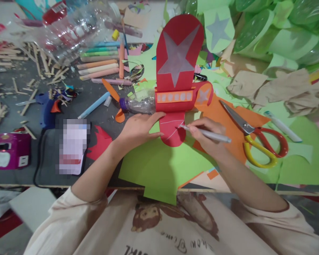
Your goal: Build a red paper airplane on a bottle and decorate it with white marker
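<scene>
In front of me lies a model plane made from a clear plastic bottle (142,101) wrapped in red paper, with an orange propeller (112,91) on its purple cap. One red paper wing (175,26) bears a silver star. My right hand (206,136) grips a silver marker pen (215,136), its tip on the nearer red wing (172,140), where thin silver lines of a partial star show. My left hand (139,129) lies against that wing's left edge, thumb and fingers spread, steadying it. Green paper (149,166) lies under the wing.
Scissors (246,127) with red and yellow handles lie on orange paper at right. A phone (74,147), a blue glue gun (48,109) and a purple box (12,150) are at left. Clay-like coloured sticks (101,65), wooden sticks and bottles crowd the back.
</scene>
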The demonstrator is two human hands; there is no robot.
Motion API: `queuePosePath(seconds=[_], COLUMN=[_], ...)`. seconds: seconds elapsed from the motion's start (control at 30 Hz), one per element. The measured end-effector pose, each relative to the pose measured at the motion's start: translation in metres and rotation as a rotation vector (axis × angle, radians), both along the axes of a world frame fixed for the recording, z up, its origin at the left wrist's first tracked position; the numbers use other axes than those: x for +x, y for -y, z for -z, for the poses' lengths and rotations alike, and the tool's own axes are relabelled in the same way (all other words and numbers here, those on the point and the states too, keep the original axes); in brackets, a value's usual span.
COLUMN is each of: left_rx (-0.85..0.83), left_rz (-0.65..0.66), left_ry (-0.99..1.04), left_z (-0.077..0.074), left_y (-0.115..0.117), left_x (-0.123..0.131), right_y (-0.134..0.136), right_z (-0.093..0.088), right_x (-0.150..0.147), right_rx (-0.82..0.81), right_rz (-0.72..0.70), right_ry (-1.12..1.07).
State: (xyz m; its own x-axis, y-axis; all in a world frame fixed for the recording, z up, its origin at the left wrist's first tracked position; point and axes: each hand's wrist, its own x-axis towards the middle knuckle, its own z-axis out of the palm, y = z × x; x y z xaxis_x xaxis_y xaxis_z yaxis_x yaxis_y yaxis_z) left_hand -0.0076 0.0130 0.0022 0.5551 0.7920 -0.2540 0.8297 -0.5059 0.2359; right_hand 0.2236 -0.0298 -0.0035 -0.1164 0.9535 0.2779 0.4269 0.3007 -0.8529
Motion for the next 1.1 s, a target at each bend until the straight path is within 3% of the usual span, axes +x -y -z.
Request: queuePosePath(seconds=[0.27, 0.67, 1.1], left_rx=[0.017, 0.001, 0.026], left_rz=[0.007, 0.003, 0.017], left_ry=[0.051, 0.024, 0.037], left_z=[-0.0002, -0.0052, -0.0007], left_y=[0.0011, 0.0011, 0.0009], left_x=[-0.0018, 0.0016, -0.0001], right_y=[-0.0122, -0.0095, -0.0101], right_z=[0.0046, 0.008, 0.0084], right_x=[0.0013, 0.0034, 0.0032], right_rx=[-0.101, -0.096, -0.073], right_rz=[-0.135, -0.138, -0.183], right_ry=[-0.03, 0.024, 0.065])
